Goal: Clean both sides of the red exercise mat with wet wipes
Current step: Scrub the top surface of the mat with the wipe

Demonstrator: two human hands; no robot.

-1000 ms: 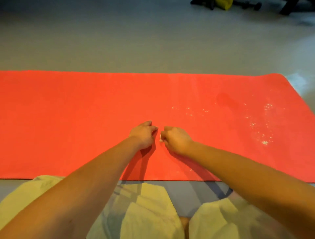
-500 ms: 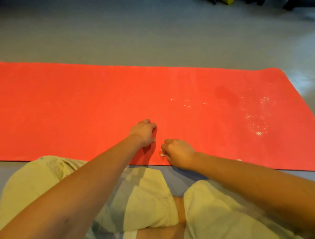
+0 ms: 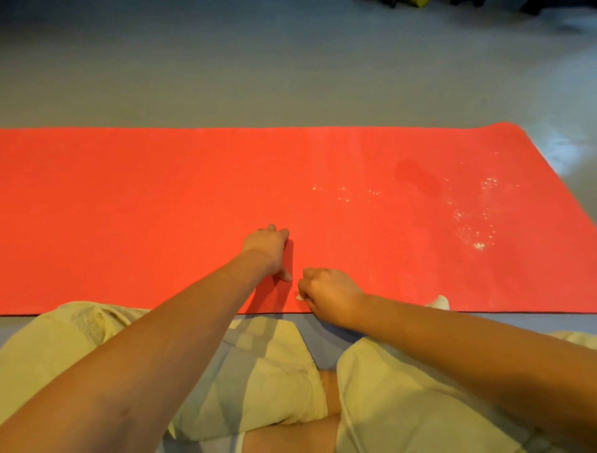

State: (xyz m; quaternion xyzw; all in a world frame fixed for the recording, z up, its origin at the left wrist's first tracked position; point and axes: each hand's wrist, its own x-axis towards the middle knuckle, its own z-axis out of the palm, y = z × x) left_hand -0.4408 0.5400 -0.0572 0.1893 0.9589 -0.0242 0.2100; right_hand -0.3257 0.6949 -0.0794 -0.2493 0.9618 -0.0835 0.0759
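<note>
The red exercise mat (image 3: 145, 210) lies flat across the grey floor in front of my knees. My left hand (image 3: 269, 250) rests knuckles-up on the mat near its front edge, fingers curled, thumb pressed down. Just right of it my right hand (image 3: 326, 294) is closed on a small white wet wipe (image 3: 299, 296), of which only a corner shows at the fingers. White specks (image 3: 475, 226) and a darker damp patch (image 3: 416, 179) mark the mat's right part.
A second white wad (image 3: 439, 302) lies at the mat's front edge behind my right forearm. Grey floor (image 3: 290, 64) surrounds the mat. Dark and yellow gear (image 3: 416, 2) sits at the far top right. My legs in pale shorts fill the foreground.
My right hand has pulled the wipe back toward the mat's front edge. The left hand stayed in place on the mat. The view has shifted slightly.
</note>
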